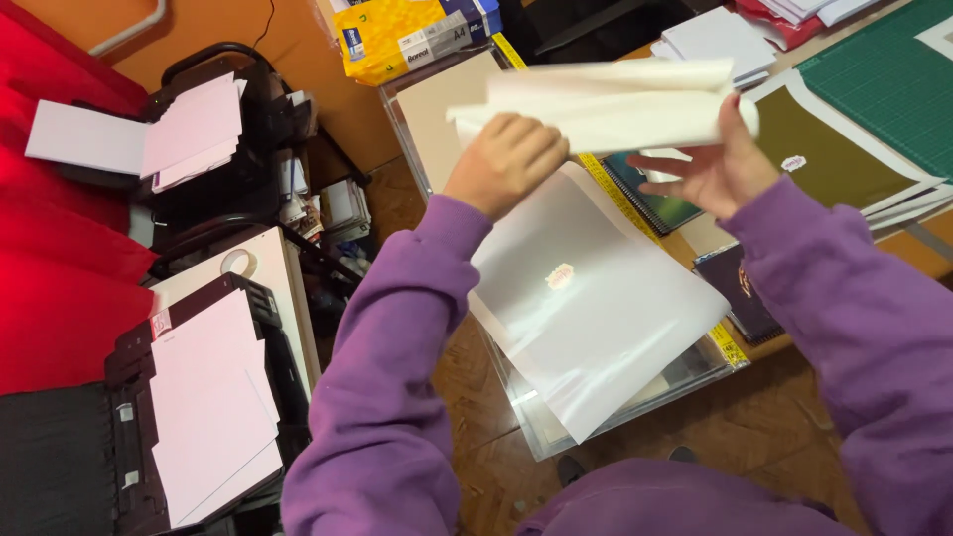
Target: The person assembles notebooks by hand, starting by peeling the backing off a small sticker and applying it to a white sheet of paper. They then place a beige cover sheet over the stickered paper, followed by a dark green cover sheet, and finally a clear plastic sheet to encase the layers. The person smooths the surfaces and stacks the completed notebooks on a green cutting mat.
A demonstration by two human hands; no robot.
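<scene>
Purple sleeves frame the near field; both arms reach forward from the person's body. Below them a large white glossy sheet (pixel 596 308) lies flat on a clear plastic tray (pixel 536 422) at the tabletop (pixel 769 347) edge, a yellow measuring tape (pixel 615 194) running along its far side.

Above it, the left hand (pixel 506 159) is closed in a fist on the left end of a white paper sheet (pixel 606 104), held in the air and curved over on itself. The right hand (pixel 715 169) pinches the right end with the thumb on top, the other fingers spread loose beneath.

Handling judgement: the sheet is thin and will crease readily. Keep both ends at equal height, hold by the edges only, and avoid tightening the fist further. Support the sagging middle before lowering it.

Further out on the tabletop lie a dark olive card (pixel 824 149), a spiral notebook (pixel 660 203) and a green cutting mat (pixel 884 79). At the far edge sits a yellow ream of paper (pixel 407 40). To the left, printers (pixel 129 437) hold pale pink sheets (pixel 208 407).
</scene>
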